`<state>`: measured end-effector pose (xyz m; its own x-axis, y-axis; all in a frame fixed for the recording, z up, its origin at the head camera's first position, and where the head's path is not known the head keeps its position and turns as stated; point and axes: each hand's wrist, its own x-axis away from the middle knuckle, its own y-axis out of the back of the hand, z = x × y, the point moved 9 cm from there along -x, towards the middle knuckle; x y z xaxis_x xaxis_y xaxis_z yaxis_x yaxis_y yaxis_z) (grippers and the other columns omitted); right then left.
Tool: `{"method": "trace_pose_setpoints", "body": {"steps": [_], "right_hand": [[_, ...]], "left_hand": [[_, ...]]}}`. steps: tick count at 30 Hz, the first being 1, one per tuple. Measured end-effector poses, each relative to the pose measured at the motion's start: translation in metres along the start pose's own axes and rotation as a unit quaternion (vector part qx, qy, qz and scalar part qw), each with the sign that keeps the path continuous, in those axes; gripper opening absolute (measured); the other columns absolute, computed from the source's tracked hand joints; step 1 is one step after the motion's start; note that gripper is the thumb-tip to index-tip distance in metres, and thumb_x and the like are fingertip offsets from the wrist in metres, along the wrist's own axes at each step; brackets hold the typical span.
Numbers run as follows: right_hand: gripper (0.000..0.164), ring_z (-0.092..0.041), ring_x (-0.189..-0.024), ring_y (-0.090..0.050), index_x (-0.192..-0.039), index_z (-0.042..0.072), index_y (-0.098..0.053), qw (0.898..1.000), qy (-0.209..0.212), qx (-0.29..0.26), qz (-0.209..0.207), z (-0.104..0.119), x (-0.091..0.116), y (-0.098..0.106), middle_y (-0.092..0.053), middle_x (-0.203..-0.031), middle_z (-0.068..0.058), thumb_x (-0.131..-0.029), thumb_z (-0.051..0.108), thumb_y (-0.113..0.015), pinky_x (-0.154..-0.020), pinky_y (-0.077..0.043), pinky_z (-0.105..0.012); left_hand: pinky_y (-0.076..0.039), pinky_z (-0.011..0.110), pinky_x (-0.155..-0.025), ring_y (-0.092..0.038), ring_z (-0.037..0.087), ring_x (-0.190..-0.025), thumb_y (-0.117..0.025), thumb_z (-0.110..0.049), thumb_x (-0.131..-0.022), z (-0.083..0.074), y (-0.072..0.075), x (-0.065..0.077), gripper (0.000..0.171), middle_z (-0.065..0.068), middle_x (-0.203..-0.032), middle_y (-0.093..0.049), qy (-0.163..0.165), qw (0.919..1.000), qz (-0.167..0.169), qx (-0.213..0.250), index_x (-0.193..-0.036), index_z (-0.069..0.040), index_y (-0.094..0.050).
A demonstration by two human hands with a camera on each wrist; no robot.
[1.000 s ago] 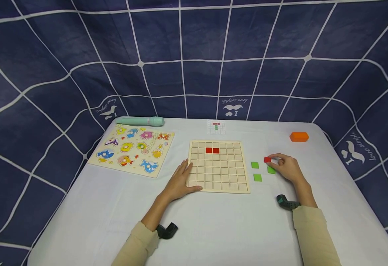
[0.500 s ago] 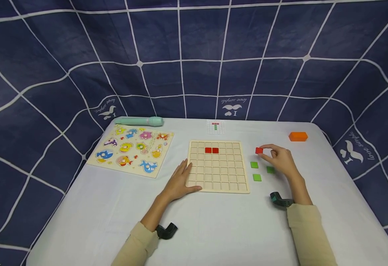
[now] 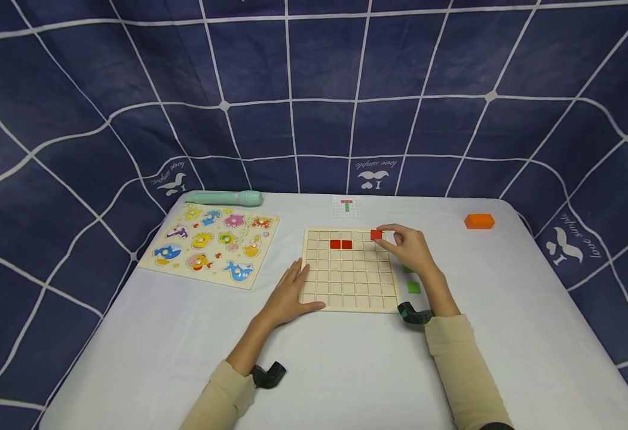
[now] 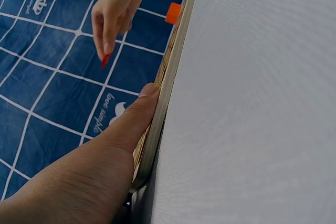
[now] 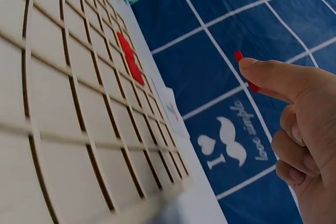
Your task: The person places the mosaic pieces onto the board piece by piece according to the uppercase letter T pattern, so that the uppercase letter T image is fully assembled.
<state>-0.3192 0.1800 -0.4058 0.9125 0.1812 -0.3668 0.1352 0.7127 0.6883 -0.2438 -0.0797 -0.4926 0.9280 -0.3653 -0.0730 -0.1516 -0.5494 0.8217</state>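
Note:
A square wooden grid board [image 3: 350, 278] lies mid-table. Two red square tiles [image 3: 341, 244] sit side by side in its second row from the far edge. Between thumb and finger, my right hand [image 3: 413, 251] pinches another red tile [image 3: 376, 235]; the right wrist view shows this tile [image 5: 252, 86] held up off the board. My left hand [image 3: 287, 298] rests along the board's left side with its fingers extended. In the left wrist view, the thumb [image 4: 139, 116] lies against the board's edge. Green square tiles [image 3: 413, 288] lie right of the board, partly hidden behind my right forearm.
Behind the board lies a small printed grid card [image 3: 347, 206] with a red and green T shape. A sea-animal puzzle board [image 3: 218, 257] is at the left, with a mint-green cylindrical object [image 3: 224, 198] behind it. An orange block [image 3: 479, 221] stands far right.
My right hand has picked up the red tile from among the green tiles and carried it left over the board's far right part. The left hand has stayed in place.

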Motion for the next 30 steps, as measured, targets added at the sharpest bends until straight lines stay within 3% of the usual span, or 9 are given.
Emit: {"method": "trace_pose_setpoints", "body": {"steps": [5,12,18,30], "right_hand": [[0.035,-0.011,-0.044,-0.024,-0.107,0.011,-0.069,1.0,0.0,-0.023,0.007,0.01,-0.009,-0.017,-0.03,-0.049,0.004,-0.079,0.032,-0.073,-0.041,-0.02,-0.025],[0.033,-0.011,-0.043,-0.025,-0.109,0.011,-0.068,0.999,-0.018,-0.04,0.029,0.0,-0.014,-0.042,-0.032,-0.049,0.003,-0.081,0.029,-0.072,-0.039,-0.022,-0.024],[0.034,-0.012,-0.043,-0.027,-0.11,0.01,-0.067,0.997,-0.046,-0.02,0.051,-0.015,-0.013,-0.059,-0.036,-0.05,0.001,-0.082,0.028,-0.071,-0.04,-0.025,-0.025],[0.033,-0.012,-0.046,-0.033,-0.109,0.009,-0.068,0.996,-0.063,0.017,0.067,-0.023,-0.011,-0.072,-0.04,-0.052,0.001,-0.083,0.027,-0.07,-0.044,-0.028,-0.027]], "left_hand": [[-0.011,0.039,-0.111,-0.006,0.026,-0.14,-0.067,-0.063,-0.07,0.0,0.001,0.0,0.104,0.014,-0.153,-0.011,-0.003,1.0,-0.003,0.0,-0.144,-0.001,-0.027],[-0.011,0.039,-0.111,-0.006,0.026,-0.14,-0.066,-0.064,-0.07,0.001,0.001,0.0,0.104,0.013,-0.153,-0.01,-0.003,1.0,-0.004,-0.002,-0.144,-0.001,-0.027],[-0.012,0.04,-0.111,-0.005,0.025,-0.14,-0.065,-0.064,-0.071,0.001,0.001,0.0,0.104,0.013,-0.153,-0.01,-0.001,1.0,-0.003,-0.005,-0.144,-0.002,-0.027],[-0.012,0.04,-0.111,-0.004,0.024,-0.14,-0.067,-0.063,-0.07,0.001,0.0,0.002,0.104,0.013,-0.153,-0.01,0.002,1.0,-0.001,-0.001,-0.145,-0.002,-0.026]]}}
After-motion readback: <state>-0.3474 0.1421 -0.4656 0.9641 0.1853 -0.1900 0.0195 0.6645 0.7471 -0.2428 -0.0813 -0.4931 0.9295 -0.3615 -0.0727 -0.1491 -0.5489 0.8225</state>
